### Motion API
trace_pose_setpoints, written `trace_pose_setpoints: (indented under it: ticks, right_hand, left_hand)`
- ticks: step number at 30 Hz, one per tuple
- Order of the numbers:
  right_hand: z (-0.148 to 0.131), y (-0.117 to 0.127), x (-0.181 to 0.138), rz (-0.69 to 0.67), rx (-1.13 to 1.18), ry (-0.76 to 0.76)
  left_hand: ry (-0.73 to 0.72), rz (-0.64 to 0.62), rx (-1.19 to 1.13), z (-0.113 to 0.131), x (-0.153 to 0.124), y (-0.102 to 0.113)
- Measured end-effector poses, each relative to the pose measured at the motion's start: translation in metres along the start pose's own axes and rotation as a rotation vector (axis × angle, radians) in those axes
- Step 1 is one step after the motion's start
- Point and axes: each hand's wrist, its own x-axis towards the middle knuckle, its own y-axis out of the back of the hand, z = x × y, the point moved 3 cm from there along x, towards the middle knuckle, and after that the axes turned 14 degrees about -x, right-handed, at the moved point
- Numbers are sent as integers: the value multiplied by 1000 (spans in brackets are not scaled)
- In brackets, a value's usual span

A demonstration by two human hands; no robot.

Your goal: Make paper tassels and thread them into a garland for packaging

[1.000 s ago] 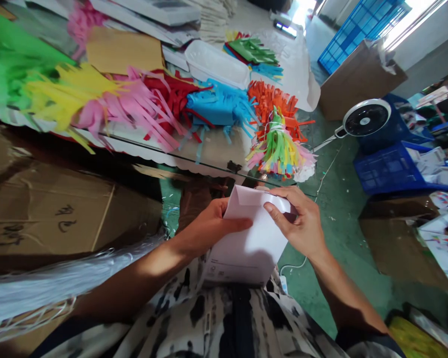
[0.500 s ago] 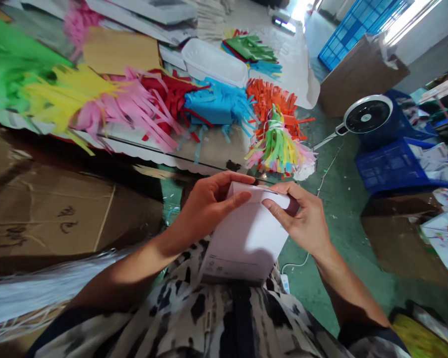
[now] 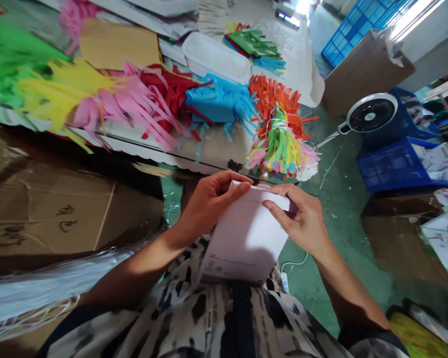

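I hold a white paper box (image 3: 246,238) upright against my lap, just below the table's edge. My left hand (image 3: 209,201) grips its upper left corner, thumb on the front face and fingers curled over the top. My right hand (image 3: 302,219) clasps the upper right corner, with the thumb pressing the folded top flap down. A small printed mark sits near the box's lower left. A multicoloured paper tassel (image 3: 281,146) tied with white string hangs over the table's edge right behind the box.
The glass-topped table (image 3: 209,161) carries piles of fringed paper in green, yellow, pink (image 3: 134,107), red, blue (image 3: 220,102) and orange, plus a white tray (image 3: 216,57). A cardboard box (image 3: 59,209) stands at left. A fan (image 3: 371,114) and blue crates (image 3: 395,164) stand on the green floor at right.
My left hand slid from the box's side up to its top corner. The raised top flap has been folded down flat under both thumbs.
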Motion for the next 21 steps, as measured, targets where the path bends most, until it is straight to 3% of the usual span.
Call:
trace_pose_setpoints:
  ticks: [4, 7, 17, 21]
  right_hand:
    - [4, -1, -4, 27, 2, -29]
    - [4, 0, -6, 15, 18, -51]
    - [7, 11, 4, -301, 240, -117]
    - [10, 11, 5, -353, 311, -134]
  left_hand:
    - [124, -100, -27, -12, -5, -4]
    - [179, -103, 9, -19, -11, -4]
    - [154, -75, 79, -23, -17, -8]
    - [144, -67, 78, -23, -16, -7]
